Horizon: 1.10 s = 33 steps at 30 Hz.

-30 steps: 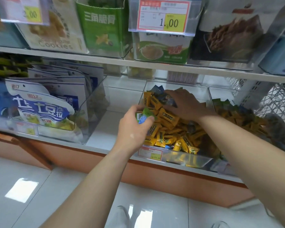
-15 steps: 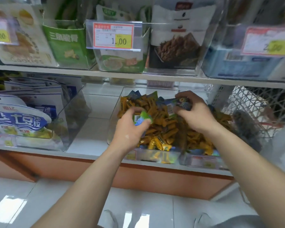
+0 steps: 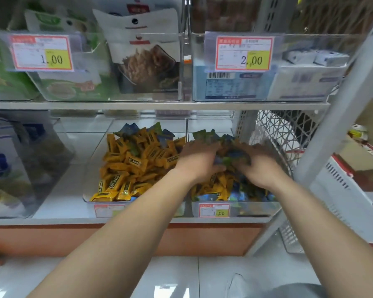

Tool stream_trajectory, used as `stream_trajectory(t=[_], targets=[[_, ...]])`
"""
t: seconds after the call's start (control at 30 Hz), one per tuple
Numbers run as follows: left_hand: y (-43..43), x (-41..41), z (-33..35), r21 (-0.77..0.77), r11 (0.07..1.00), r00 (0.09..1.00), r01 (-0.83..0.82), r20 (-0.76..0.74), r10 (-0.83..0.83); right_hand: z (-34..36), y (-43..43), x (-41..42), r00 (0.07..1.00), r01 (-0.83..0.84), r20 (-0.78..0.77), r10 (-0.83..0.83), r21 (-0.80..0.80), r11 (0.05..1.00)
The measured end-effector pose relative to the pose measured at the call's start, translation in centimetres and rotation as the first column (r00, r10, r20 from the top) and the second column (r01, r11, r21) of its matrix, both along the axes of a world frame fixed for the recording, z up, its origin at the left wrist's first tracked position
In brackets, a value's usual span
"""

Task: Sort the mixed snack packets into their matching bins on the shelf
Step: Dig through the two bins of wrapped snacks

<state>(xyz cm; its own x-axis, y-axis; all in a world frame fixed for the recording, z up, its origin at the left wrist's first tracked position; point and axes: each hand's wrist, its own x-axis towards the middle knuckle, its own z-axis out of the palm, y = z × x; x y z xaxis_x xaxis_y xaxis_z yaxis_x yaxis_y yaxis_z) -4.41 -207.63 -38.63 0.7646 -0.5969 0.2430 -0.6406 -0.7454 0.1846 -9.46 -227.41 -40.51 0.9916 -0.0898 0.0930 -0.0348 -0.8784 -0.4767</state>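
Two clear bins stand side by side on the lower shelf. The left bin (image 3: 94,168) is heaped with yellow snack packets (image 3: 134,162), with a few blue and green ones at its back. The right bin (image 3: 246,209) holds mixed blue, green and yellow packets. Both hands are over the right bin. My left hand (image 3: 199,161) and my right hand (image 3: 260,167) face each other, fingers curled around a bunch of blue and green packets (image 3: 226,157) between them. The motion blur hides how many each holds.
The upper shelf carries clear bins of bagged snacks behind price tags reading 1.00 (image 3: 41,53) and 2.00 (image 3: 243,53). A bin of blue-white bags (image 3: 9,164) stands at far left. A white wire basket (image 3: 289,134), a slanted shelf post (image 3: 342,104) and a box (image 3: 340,190) crowd the right.
Both hands have moved right, from over the yellow-packet bin to over the right bin, carrying blue and green packets. The camera has swung right as well.
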Motion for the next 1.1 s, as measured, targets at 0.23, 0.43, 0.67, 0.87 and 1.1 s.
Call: stream_trajectory(t=[0.23,0.43,0.67,0.87,1.1], targets=[[10.5,-1.7,-0.3,-0.218,0.933,0.958,-0.286,-0.077,0.276,3.3,6.0,-0.2,0.980,-0.063,0.186,0.074,-0.063,0.996],[18.6,-1.8,-2.2,-0.096,0.891,0.887,-0.444,-0.187,0.422,4.1,17.8,5.7,0.925,-0.379,0.051,0.376,0.050,0.924],[21.1,-1.8,-3.4,-0.199,0.915,0.928,-0.352,-0.201,0.313,2.5,24.3,13.8,0.855,-0.516,-0.102,0.508,-0.079,0.853],[21.3,-1.4,-3.6,-0.314,0.856,0.898,-0.410,-0.305,0.319,1.9,23.4,13.5,0.912,-0.405,0.050,0.407,-0.057,0.913],[22.4,-0.6,-1.8,-0.681,0.594,0.898,-0.428,-0.247,0.364,4.3,23.8,9.8,0.897,-0.443,0.195,0.397,0.416,0.795]])
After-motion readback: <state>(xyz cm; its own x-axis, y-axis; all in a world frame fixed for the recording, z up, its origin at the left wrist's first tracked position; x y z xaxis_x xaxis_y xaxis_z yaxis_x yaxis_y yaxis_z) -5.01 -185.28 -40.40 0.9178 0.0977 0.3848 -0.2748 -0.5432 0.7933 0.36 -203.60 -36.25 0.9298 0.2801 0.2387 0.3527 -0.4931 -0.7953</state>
